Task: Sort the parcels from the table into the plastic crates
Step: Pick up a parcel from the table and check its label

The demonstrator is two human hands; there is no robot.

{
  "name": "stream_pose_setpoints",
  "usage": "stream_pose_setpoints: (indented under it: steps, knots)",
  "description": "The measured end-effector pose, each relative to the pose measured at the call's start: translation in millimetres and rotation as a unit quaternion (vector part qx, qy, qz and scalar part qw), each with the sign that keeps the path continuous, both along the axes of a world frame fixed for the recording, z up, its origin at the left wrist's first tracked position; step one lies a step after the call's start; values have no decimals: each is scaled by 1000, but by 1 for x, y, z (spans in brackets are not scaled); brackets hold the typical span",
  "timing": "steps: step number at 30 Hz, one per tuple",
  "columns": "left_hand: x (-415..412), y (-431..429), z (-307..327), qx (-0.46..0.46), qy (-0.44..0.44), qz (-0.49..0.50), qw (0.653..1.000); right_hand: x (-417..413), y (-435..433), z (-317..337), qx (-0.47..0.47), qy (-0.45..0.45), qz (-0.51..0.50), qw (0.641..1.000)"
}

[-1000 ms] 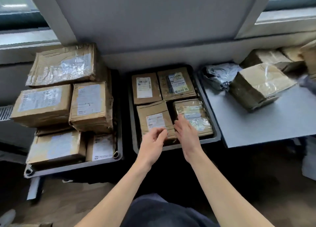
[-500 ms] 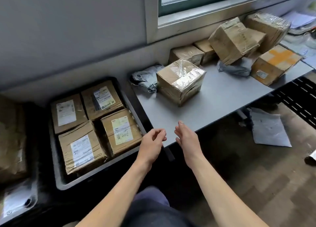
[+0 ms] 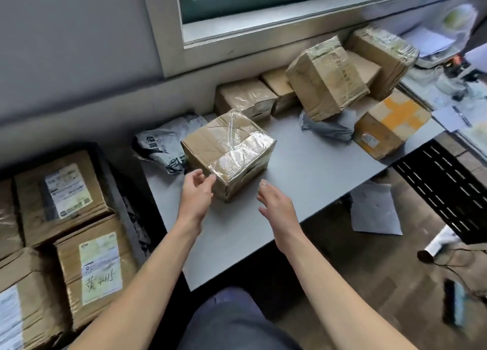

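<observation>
A taped cardboard box (image 3: pixel 229 152) stands near the left end of the grey table (image 3: pixel 311 175). My left hand (image 3: pixel 196 191) is open right at the box's near left corner, fingertips at its edge. My right hand (image 3: pixel 276 204) hovers open just right of that corner, holding nothing. A dark plastic crate (image 3: pixel 123 181) at the left holds labelled cardboard parcels (image 3: pixel 66 191), (image 3: pixel 97 268).
A grey poly mailer (image 3: pixel 163 144) lies left of the box. Further back and right lie several more boxes (image 3: pixel 326 78), (image 3: pixel 390 125) and another grey bag (image 3: pixel 326 128). Papers (image 3: pixel 374 210) and a black perforated panel (image 3: pixel 448 191) lie on the floor at right.
My view has swung right from the crates to the table. Both hands left the crate's parcels and moved forward to the taped box, spreading apart.
</observation>
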State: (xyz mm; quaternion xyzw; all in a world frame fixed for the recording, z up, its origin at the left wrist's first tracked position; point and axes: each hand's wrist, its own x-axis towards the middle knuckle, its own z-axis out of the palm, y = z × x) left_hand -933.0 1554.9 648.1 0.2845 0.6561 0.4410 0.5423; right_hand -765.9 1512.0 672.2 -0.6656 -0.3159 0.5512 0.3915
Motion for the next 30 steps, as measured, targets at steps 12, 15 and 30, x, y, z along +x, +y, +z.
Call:
stream_pose_setpoints:
  steps: [12, 15, 30]
  knots:
    - [3, 96, -43, -3, 109, 29, 994, 40, 121, 2, 4, -48, 6, 999]
    - [33, 101, -49, 12, 106, 3, 994, 60, 139, -1, 19, -98, -29, 995]
    - [131, 116, -24, -90, 122, 16, 988, 96, 208, -16, 73, -79, 223, 969]
